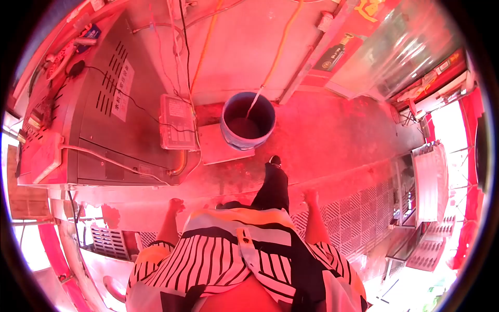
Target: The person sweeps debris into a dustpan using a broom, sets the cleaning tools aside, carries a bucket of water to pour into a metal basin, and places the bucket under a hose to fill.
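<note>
My left hand (176, 204) hangs in the air at my side, fingers curled and nothing visible in it. On the other side, my right hand (311, 197) also hangs down, its fingers curled in and no object showing. Neither hand touches anything. Ahead of me a blue bucket (227, 122) stands partly over a flat board on the floor. A yellow hose (279, 52) comes down the wall to its rim, and a pale stream runs from the hose end into the dark inside. My foot (275, 161) is just short of the bucket.
A large metal machine (109, 114) with vents stands at the left. Beside it a clear-lidded box (178, 122) with cables hangs near the wall. Patterned floor mats (353, 218) lie at the right. White sheets (432, 182) hang over a stand at far right.
</note>
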Tool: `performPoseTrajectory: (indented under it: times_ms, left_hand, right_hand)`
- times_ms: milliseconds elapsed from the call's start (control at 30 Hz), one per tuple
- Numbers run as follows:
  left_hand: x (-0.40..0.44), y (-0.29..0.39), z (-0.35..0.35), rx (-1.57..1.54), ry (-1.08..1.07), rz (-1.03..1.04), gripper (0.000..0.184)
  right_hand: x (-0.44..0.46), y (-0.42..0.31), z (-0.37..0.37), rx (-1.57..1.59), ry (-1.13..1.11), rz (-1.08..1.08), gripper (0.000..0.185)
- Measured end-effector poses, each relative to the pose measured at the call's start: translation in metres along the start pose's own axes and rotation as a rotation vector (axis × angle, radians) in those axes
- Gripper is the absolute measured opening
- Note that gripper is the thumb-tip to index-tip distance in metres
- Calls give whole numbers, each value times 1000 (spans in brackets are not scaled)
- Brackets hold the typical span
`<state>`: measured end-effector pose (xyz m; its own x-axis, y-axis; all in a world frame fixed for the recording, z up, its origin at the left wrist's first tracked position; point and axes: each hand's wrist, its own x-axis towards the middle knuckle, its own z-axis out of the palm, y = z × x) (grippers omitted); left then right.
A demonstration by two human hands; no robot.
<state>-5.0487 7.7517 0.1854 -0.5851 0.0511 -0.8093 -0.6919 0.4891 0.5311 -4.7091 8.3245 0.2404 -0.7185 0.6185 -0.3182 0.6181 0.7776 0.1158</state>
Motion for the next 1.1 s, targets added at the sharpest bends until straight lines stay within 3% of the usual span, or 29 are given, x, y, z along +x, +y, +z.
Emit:
performPoseTrajectory:
  times_ms: [100, 133, 167, 200, 267, 333, 400, 500, 533, 633, 667, 733, 800, 867, 933, 1000, 1067, 1100]
  left_hand:
    - [5, 3, 2, 139, -4, -1, 28]
    - [38, -17, -3, 531, -67, 244, 32]
    - [72, -36, -7, 1108, 22, 545, 36]
    - [95, -46, -8, 1486, 219, 818, 40]
    - [88, -21, 5, 1449, 83, 706, 44]
    - [60, 23, 32, 1150, 121, 528, 43]
    - [2, 89, 71, 977, 117, 481, 42]
    - [41, 139, 150, 1142, -79, 759, 32]
    - [52, 149, 175, 1184, -134, 836, 29]
    - [71, 187, 251, 1238, -223, 1087, 18]
    - [46, 217, 295, 1212, -214, 1197, 12]
    - [-6, 277, 372, 1022, -477, 896, 7]
    - [-37, 326, 450, 910, -607, 1125, 8]
    - [-68, 373, 523, 998, -628, 991, 12]
    - [11, 359, 585, 654, -904, 843, 29]
    - [-38, 414, 613, 804, -810, 885, 42]
    - [-63, 455, 637, 860, -752, 938, 57]
    - [-62, 469, 644, 888, -699, 974, 54]
  right_hand:
    - [-35, -23, -40, 540, 140, 404, 28]
    - [-40, -19, -35, 460, 122, 358, 28]
    - [-47, -15, -33, 382, 106, 323, 29]
    - [-56, -7, -29, 306, 91, 304, 30]
    - [-75, 8, -26, 297, 20, 366, 30]
    - [-99, 18, -18, 312, 8, 439, 29]
    - [-114, 30, -10, 331, 58, 489, 28]
    - [-135, 34, -10, 559, 116, 1015, 23]
    - [-131, 73, 113, 271, 133, 808, 18]
    - [-136, 69, 66, 658, 245, 1304, 15]
    - [-131, 75, 49, 703, 237, 1288, 15]
    - [-121, 98, 31, 795, 210, 1257, 17]
    - [-99, 134, 49, 832, 173, 1325, 21]
    - [-69, 174, 61, 967, 137, 1356, 26]
    - [-47, 217, 68, 1195, 87, 1348, 32]
    - [-15, 262, 42, 1297, 98, 1272, 38]
    - [21, 295, -56, 1129, 187, 1089, 40]
    - [30, 317, -50, 1185, 239, 1085, 39]
